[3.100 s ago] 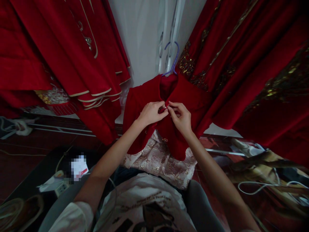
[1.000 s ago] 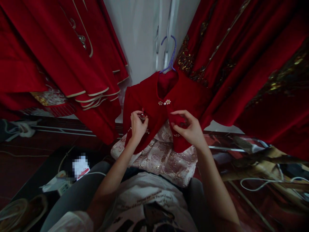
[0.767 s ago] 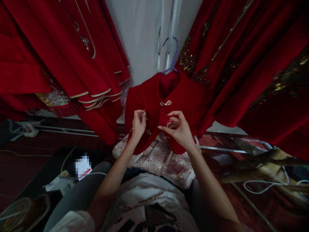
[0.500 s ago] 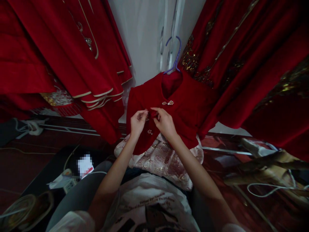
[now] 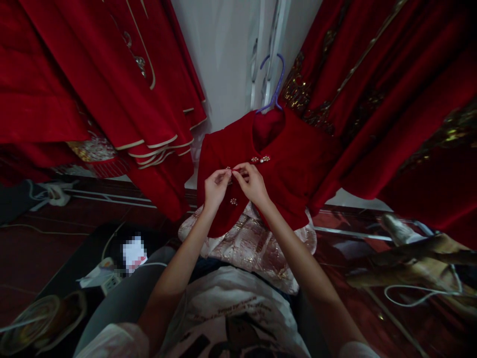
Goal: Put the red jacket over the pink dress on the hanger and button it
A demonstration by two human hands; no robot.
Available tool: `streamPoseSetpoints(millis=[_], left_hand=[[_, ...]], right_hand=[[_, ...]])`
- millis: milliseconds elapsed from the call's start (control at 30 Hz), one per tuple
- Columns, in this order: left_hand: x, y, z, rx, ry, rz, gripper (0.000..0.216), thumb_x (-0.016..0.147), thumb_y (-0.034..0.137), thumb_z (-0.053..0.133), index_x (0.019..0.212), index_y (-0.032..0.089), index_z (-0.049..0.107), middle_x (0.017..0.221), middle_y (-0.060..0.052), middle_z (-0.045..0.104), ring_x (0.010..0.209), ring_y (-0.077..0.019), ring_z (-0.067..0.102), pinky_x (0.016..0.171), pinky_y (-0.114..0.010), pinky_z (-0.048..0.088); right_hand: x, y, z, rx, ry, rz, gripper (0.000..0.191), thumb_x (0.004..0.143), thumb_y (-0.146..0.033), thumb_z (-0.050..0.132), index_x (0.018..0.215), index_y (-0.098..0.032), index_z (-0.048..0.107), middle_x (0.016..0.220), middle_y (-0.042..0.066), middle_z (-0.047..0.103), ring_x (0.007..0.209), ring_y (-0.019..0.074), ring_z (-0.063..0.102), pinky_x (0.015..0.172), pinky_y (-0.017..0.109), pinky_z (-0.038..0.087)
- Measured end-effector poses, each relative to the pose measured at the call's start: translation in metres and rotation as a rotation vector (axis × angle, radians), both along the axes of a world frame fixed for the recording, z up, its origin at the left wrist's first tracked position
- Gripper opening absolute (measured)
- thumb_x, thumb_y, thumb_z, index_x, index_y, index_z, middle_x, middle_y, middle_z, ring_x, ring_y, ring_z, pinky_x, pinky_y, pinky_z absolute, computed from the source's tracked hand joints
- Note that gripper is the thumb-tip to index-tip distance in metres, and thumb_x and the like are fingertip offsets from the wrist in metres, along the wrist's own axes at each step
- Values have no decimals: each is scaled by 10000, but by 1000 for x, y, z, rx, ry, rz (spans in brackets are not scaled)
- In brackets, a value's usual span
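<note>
A short red jacket (image 5: 298,154) hangs on a purple hanger (image 5: 278,84) in front of me, over a pale pink brocade garment (image 5: 246,238). Flower-shaped pearl fastenings sit along its front: a closed clasp (image 5: 260,159) below the neckline and a lower one (image 5: 233,201) on the left panel. My left hand (image 5: 217,190) is closed in a pinch on the left front edge, at a fastening partly hidden by the fingers. Opposite it, my right hand (image 5: 253,185) pinches the right front edge. Their fingertips almost meet; the small part between them is hard to make out.
Red garments with pale piping (image 5: 164,134) hang at the left, and red ones with gold sequins (image 5: 298,89) at the right. A dark low surface at lower left bears a plastic container (image 5: 33,323) and a power strip (image 5: 112,284). A white cord (image 5: 410,298) lies at lower right.
My hands have drawn closer together, bringing the two front edges of the jacket nearer. The red cloth that showed between my right fingers is now mostly covered. The view has shifted slightly.
</note>
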State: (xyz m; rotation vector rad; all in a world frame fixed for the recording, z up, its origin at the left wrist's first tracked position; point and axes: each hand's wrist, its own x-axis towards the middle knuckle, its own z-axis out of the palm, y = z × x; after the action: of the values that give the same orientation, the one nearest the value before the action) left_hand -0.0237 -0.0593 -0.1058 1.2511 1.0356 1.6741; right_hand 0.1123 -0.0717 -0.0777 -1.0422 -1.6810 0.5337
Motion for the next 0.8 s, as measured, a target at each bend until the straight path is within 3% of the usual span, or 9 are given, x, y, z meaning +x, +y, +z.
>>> streamPoseSetpoints(millis=[233,400,567,800], left_hand=[[-3,1,5,26,27,33,339,733,451,732,873,144,707,883,-66,744,767,-139,687,758,-268,565],[-2,0,5,64,65,42,308,803,442,664,875,145,704,867,-65,747,755,-138,693,745,-261,569],[-3,-2,6,74,78,21,276,844,404,615,884,146,705,943,-83,751,801,-150,705,782,-286,581],[-7,-7,6,147,212,6,234,794,289,666,980,156,715,1015,-93,723,856,-159,700,808,-287,579]], right_hand=[[1,3,1,13,2,37,126,868,-275,609,939,-178,645,911,49,672,752,116,637,729,242,539],[3,3,4,-21,18,10,151,802,-259,678,923,-175,647,760,15,677,682,121,640,653,237,533],[6,0,7,-25,11,66,94,823,-248,657,880,-183,694,843,34,727,734,133,681,712,255,550],[5,-1,10,49,-46,15,130,845,-231,631,907,-201,741,854,38,712,714,131,671,711,254,547]])
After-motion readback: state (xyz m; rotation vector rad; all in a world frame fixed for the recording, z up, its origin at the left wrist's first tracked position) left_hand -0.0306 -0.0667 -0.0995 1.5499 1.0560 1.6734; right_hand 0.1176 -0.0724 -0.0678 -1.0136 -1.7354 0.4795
